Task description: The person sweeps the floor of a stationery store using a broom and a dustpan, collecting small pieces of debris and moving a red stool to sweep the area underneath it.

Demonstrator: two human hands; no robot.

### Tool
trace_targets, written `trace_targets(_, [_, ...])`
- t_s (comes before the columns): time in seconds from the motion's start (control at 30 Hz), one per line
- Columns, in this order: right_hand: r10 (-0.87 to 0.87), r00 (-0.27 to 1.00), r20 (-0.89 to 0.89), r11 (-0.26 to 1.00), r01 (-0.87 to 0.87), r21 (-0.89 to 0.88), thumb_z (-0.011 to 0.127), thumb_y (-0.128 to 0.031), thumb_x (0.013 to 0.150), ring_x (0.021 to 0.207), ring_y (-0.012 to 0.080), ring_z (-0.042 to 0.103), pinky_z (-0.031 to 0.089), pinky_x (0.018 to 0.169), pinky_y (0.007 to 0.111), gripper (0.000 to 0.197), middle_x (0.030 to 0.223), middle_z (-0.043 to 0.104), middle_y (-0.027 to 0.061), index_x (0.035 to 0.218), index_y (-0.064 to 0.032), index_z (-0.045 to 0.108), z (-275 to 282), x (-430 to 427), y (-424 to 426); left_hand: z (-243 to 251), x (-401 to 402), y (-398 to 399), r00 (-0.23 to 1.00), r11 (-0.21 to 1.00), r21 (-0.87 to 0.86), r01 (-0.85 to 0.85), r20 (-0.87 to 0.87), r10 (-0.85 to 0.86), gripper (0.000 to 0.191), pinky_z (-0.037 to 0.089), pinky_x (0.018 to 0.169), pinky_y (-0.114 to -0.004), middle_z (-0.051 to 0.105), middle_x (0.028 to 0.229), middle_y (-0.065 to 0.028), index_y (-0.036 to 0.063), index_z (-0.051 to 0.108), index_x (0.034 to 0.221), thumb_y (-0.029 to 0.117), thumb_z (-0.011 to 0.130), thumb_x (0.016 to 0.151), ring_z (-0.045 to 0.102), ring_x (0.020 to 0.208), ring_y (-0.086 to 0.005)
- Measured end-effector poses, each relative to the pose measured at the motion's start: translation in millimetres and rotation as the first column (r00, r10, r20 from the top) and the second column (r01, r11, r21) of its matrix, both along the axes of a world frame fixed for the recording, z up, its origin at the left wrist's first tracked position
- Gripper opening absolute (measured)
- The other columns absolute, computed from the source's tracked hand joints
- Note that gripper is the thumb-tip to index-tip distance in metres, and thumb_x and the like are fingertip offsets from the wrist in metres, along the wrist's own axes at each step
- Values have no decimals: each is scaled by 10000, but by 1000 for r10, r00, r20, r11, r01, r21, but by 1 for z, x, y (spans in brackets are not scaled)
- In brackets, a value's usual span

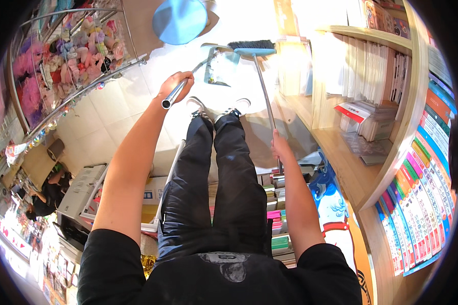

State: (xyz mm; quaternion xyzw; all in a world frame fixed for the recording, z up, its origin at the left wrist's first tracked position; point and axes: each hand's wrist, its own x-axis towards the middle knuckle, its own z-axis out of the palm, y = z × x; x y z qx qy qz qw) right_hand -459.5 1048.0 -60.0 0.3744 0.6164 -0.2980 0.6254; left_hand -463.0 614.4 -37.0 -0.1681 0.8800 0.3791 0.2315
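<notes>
My left hand (178, 87) is closed around the metal handle of a dustpan (231, 63), which rests on the brightly lit floor beyond my shoes. The dustpan has a comb-like toothed edge and some small debris in it. My right hand (280, 146) grips the thin metal handle (265, 91) of a broom. The broom's blue head with dark bristles (253, 46) lies beside and partly at the far edge of the dustpan. Glare hides part of the dustpan and the floor around it.
A round blue stool (180, 21) stands at the far side. To the left is a wire rack (87, 89) of plush hair ties. Wooden shelves (339, 152) with books and packets run along the right. Behind my legs are stacked books (276, 221). Another person (51, 194) is at far left.
</notes>
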Motion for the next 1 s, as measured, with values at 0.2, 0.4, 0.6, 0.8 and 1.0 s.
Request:
trace_targets(0.2, [-241, 966, -95, 971, 240, -16, 301, -614, 887, 311, 99, 217, 176, 332, 269, 546, 438, 261, -43, 640, -133, 384, 52, -17, -22, 10, 28, 5, 986, 981, -96, -168, 0, 169, 198, 469, 754, -389, 621, 873, -173, 94, 625, 881, 222, 484, 829, 591, 835, -343])
trace_targets(0.4, [-176, 984, -28, 984, 177, 14, 296, -626, 885, 324, 88, 202, 180, 344, 260, 542, 451, 255, -46, 656, -142, 376, 26, -1, -55, -6, 52, -1, 939, 936, -73, -343, -37, 341, 200, 449, 657, -349, 560, 712, -161, 58, 582, 848, 217, 460, 846, 564, 668, -294])
trace_targets(0.6, [-414, 856, 310, 864, 477, -163, 285, -615, 896, 351, 78, 164, 153, 346, 250, 534, 480, 229, -56, 663, -140, 354, 42, 36, -86, -6, 52, -7, 936, 936, -28, -352, -22, 352, 212, 450, 700, -426, 583, 810, -231, 39, 579, 851, 220, 468, 859, 570, 786, -395])
trace_targets(0.8, [-368, 880, 300, 864, 443, -241, 299, -588, 907, 339, 88, 201, 148, 331, 247, 530, 463, 264, -39, 654, -130, 382, 81, 61, -103, -17, 64, -13, 936, 937, -19, -348, -54, 347, 213, 449, 711, -412, 575, 833, -214, 44, 575, 876, 230, 471, 868, 556, 785, -386])
trace_targets(1.0, [-154, 985, -83, 988, 152, -25, 309, -611, 892, 343, 98, 235, 190, 344, 272, 545, 452, 288, -37, 634, -137, 385, 53, 24, -87, -21, 64, -15, 949, 949, -2, -315, -26, 315, 218, 453, 795, -392, 596, 922, -196, 88, 599, 895, 257, 469, 848, 566, 898, -351])
